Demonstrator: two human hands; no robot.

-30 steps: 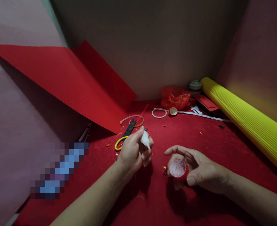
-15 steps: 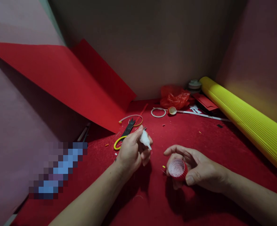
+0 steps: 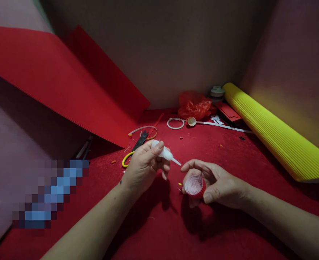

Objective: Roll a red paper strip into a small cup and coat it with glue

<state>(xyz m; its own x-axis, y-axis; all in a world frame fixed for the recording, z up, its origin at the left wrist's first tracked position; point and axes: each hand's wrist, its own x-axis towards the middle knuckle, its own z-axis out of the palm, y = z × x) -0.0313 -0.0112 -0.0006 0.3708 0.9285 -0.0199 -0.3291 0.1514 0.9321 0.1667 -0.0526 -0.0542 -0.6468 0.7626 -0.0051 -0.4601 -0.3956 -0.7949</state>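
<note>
In my left hand [image 3: 144,162] is a small white glue bottle [image 3: 163,151], gripped between thumb and fingers. Its thin nozzle slants down to the right, ending just short of my right index fingertip. My right hand [image 3: 220,184] is closed around a small red ribbed paper cup [image 3: 195,186], its thumb on the right side and the other fingers behind. The cup's whitish, ringed inside faces up toward me. Both hands are above the red cloth [image 3: 159,231], casting shadows on it. Scissors with yellow handles [image 3: 127,159] lie beyond my left hand, partly hidden by it.
Red corrugated sheet [image 3: 75,86] leans at the left. A yellow corrugated roll [image 3: 279,133] lies at the right. Toward the back are a red plastic bag [image 3: 193,105], a second small cup [image 3: 191,121], a coiled strip [image 3: 175,123], a jar [image 3: 217,92] and paper scraps [image 3: 217,120].
The glue bottle has turned in my left hand so its nozzle points more to the right, closer to my right hand. The whole view has shifted slightly. The right hand still holds the cup.
</note>
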